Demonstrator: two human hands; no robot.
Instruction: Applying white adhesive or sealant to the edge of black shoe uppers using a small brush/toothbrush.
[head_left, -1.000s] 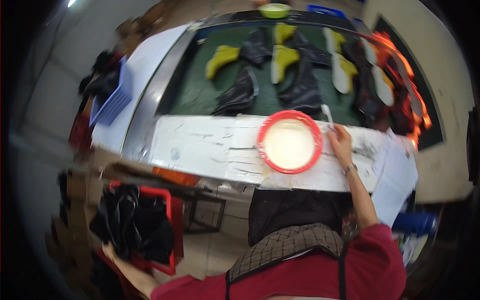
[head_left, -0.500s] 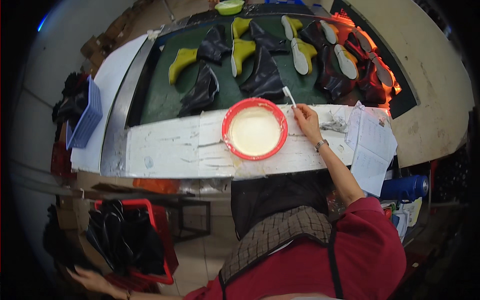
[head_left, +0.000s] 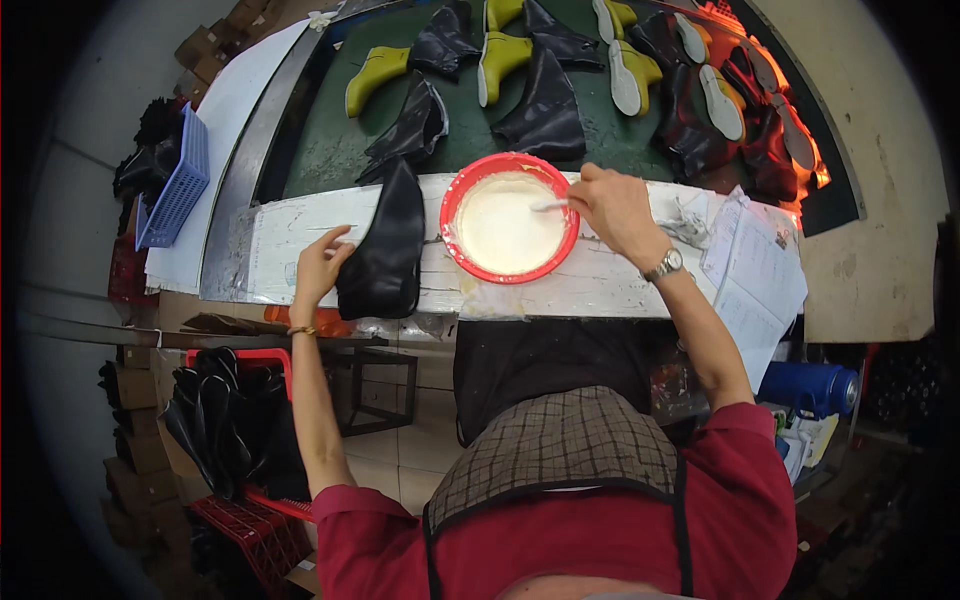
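Observation:
A black boot upper (head_left: 388, 250) lies on the white bench board (head_left: 275, 235), its narrow end pointing away from me. My left hand (head_left: 322, 262) is at its left edge, fingers apart, the tips at or very near the black material. My right hand (head_left: 615, 212) grips a slim white brush (head_left: 550, 206), much like a toothbrush. The brush's far end dips into cream-white paste (head_left: 505, 230) inside a red bowl (head_left: 452, 250). This bowl stands on the board just right of the boot upper.
Beyond the board, a green conveyor belt (head_left: 320, 150) carries black uppers and yellow boot forms (head_left: 378, 76). Papers (head_left: 755, 265) lie at the right, above a blue flask (head_left: 810, 388). A blue basket (head_left: 178, 190) stands left; black uppers (head_left: 225, 420) fill a red crate below.
My left hand has come up from beside the crate to the bench, where a black boot upper now lies. My right hand has lowered the brush into the bowl.

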